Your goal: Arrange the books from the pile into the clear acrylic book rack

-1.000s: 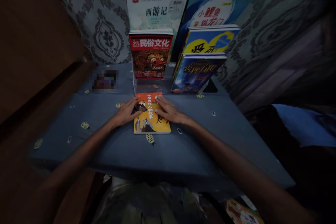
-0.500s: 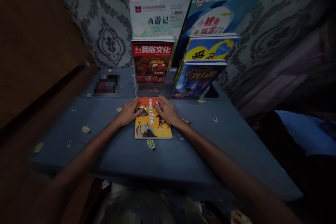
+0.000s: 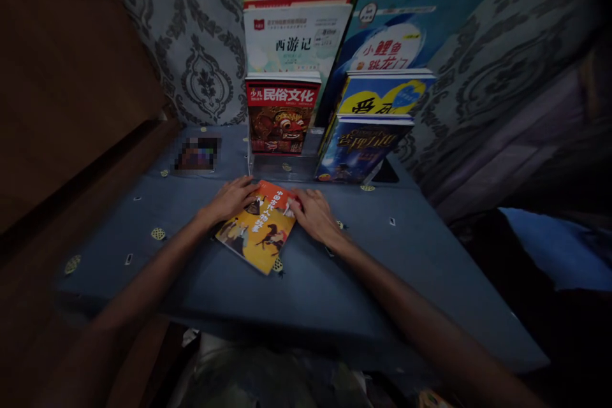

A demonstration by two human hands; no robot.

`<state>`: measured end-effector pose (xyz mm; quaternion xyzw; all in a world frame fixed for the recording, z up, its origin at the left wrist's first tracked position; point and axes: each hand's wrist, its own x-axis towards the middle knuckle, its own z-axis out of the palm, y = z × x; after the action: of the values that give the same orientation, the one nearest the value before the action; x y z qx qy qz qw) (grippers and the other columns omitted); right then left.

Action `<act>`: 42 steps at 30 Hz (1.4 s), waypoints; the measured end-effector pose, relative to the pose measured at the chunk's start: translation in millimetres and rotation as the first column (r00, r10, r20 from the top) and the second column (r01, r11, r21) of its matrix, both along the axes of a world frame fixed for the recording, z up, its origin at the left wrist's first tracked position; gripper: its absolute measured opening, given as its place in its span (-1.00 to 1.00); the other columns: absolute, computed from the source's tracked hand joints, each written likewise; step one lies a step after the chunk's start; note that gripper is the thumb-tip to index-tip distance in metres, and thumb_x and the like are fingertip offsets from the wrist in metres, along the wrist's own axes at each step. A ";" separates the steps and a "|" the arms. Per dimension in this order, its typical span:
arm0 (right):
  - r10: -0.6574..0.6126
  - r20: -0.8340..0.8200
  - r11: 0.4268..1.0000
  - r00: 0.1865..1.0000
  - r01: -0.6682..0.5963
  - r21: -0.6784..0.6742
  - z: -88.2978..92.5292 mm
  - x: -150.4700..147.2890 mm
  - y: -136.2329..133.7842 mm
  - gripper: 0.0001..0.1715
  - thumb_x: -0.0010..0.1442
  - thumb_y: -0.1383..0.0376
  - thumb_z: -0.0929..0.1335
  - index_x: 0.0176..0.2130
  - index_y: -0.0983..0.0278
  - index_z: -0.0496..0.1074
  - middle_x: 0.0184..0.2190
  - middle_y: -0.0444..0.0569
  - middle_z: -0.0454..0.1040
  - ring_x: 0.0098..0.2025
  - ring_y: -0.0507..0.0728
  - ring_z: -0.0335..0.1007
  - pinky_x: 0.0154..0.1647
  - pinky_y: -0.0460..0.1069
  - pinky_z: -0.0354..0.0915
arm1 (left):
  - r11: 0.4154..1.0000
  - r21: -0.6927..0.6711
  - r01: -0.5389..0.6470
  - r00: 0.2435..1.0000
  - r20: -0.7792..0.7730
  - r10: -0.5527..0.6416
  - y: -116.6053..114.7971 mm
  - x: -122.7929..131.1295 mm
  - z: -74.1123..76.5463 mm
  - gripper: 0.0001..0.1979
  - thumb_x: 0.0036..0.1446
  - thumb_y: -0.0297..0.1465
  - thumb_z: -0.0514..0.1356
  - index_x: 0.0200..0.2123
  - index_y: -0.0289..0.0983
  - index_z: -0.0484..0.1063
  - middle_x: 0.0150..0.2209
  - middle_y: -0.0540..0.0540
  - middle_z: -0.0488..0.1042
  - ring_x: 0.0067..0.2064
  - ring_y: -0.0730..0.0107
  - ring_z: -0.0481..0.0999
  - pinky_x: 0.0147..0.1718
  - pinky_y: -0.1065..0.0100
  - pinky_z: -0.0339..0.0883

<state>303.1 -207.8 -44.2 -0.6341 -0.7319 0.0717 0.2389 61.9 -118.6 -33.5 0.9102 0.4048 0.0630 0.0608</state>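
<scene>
An orange and yellow book (image 3: 270, 233) with white Chinese lettering lies slanted on the table, its lower end turned toward the left. At its upper left edge my left hand (image 3: 233, 197) grips it, the other fingers partly hidden. My right hand (image 3: 314, 215) holds the upper right corner, with the thumb over the cover and the fingers curled at the edge. Just beyond the hands, a clear display rack (image 3: 282, 169) carries a red-topped book (image 3: 282, 118) at its front left and a dark blue book (image 3: 361, 150) at its front right.
Higher in the rack stand a pale book (image 3: 291, 38), a teal book (image 3: 411, 19) and a yellow and blue book (image 3: 382, 92). A blurred-out item (image 3: 196, 154) lies at the back left of the cloth-covered table (image 3: 406, 280). A brown wooden panel (image 3: 71, 95) rises on the left.
The book has turned clockwise, its lower end swinging left. My right hand has moved slightly right and nearer to me, and my left hand slightly left, both staying at the book.
</scene>
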 end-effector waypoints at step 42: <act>0.085 -0.688 0.985 0.721 0.043 0.167 -1.4 19.5 -27.1 -0.44 0.34 -0.08 0.18 0.04 0.20 0.47 -0.16 0.03 0.60 -0.37 0.14 0.50 -0.25 0.08 0.44 | 0.995 0.086 0.045 0.972 -0.232 -0.024 -106.5 56.3 50.2 -0.66 0.39 -0.38 -0.06 -0.19 -0.37 0.49 -0.35 -0.27 0.57 -0.29 0.11 0.59 -0.21 0.15 0.37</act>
<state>322.6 -234.9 -45.6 -0.5301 -0.6001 0.2428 0.5476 118.2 -225.1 16.6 0.9201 0.3899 -0.0259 -0.0268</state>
